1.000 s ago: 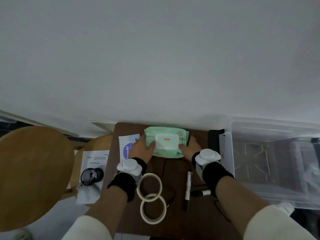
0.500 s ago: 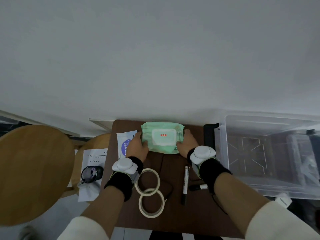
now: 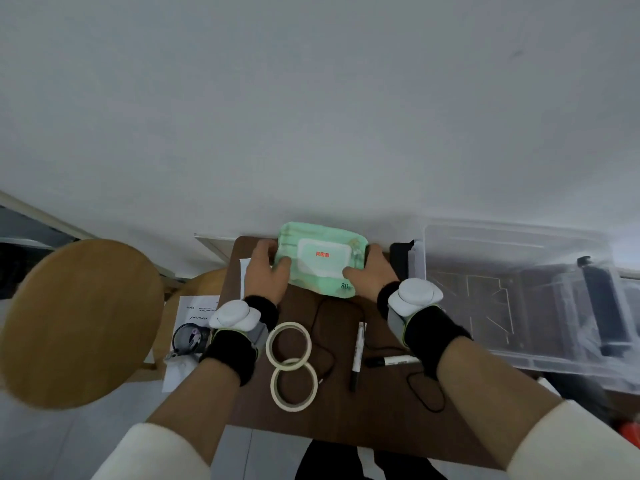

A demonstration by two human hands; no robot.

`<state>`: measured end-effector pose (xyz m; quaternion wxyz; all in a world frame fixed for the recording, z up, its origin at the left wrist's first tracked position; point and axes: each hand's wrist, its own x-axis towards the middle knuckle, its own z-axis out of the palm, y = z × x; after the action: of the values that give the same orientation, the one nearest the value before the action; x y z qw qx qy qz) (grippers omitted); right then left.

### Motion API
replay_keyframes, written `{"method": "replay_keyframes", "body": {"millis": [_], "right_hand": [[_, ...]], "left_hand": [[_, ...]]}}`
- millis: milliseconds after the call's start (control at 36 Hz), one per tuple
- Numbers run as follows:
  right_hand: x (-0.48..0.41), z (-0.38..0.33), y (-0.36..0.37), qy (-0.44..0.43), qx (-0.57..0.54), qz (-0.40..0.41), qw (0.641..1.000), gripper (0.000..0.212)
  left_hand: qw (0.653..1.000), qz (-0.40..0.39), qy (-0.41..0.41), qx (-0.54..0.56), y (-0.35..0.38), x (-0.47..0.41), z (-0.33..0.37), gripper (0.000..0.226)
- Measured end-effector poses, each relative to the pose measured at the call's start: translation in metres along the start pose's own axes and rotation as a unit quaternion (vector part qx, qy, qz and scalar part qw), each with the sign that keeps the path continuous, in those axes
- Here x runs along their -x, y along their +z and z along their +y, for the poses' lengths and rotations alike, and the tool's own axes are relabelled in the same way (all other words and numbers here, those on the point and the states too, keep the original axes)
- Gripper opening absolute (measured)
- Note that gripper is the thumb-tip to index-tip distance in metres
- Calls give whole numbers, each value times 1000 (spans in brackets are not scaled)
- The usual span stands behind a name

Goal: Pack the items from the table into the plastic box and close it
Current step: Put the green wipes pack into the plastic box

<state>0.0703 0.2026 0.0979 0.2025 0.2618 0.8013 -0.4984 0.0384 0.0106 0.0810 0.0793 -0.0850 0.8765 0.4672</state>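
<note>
The wipes (image 3: 320,259) are at the far edge of the bench (image 3: 381,410), held from both sides by the left hand (image 3: 265,275) and right hand (image 3: 370,275), with fingers (image 3: 282,264) curled round the ends; I cannot tell if they are off the bench yet. They look soft and smooth, so they may sag or slip out if the hands squeeze too lightly on the way to the box (image 3: 485,230), which looks open past the right edge. Tape rings (image 3: 289,344), pens (image 3: 356,355) and a thin cord (image 3: 325,317) lie nearer the front edge, and only the box's near wall stands in the way.
</note>
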Motion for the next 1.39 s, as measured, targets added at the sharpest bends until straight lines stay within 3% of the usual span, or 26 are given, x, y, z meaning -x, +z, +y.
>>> {"method": "replay_keyframes", "body": {"millis": [83,167,222,389,639,750,834,945,1028,1222,1389], "right_hand": [[16,2,-12,-19,-3,7,1000,59],[23,0,-18,-24,-25,-5,999,89],[37,3,-33,-42,-45,-14,998,98],[60,15,-79,-31,-141,-24,989,50],[87,40,-133,-35,-154,-17,987,32],[92,56,-160,-44,-73,-9,996,38],[94,63,-172,-34,-79,-29,996,52],[96,73,-185,-51,-60,-57,995,52],[96,83,-192,-34,-109,-85,990,36],[90,95,-207,-28,-136,-99,985,41],[81,108,-206,-25,-186,-85,979,46]], "left_hand": [[999,8,13,48,-2,16,21,25],[997,11,29,67,-3,19,32,28],[996,12,37,83,-1,29,45,28],[980,-31,7,197,6,47,83,25],[970,-74,2,230,34,66,125,23],[967,-116,16,225,51,75,141,26],[962,-143,21,233,62,80,150,25],[954,-188,35,229,81,87,166,23],[950,-218,48,219,92,90,176,22],[946,-258,28,196,114,89,183,24],[958,-232,63,155,132,83,177,24]]}}
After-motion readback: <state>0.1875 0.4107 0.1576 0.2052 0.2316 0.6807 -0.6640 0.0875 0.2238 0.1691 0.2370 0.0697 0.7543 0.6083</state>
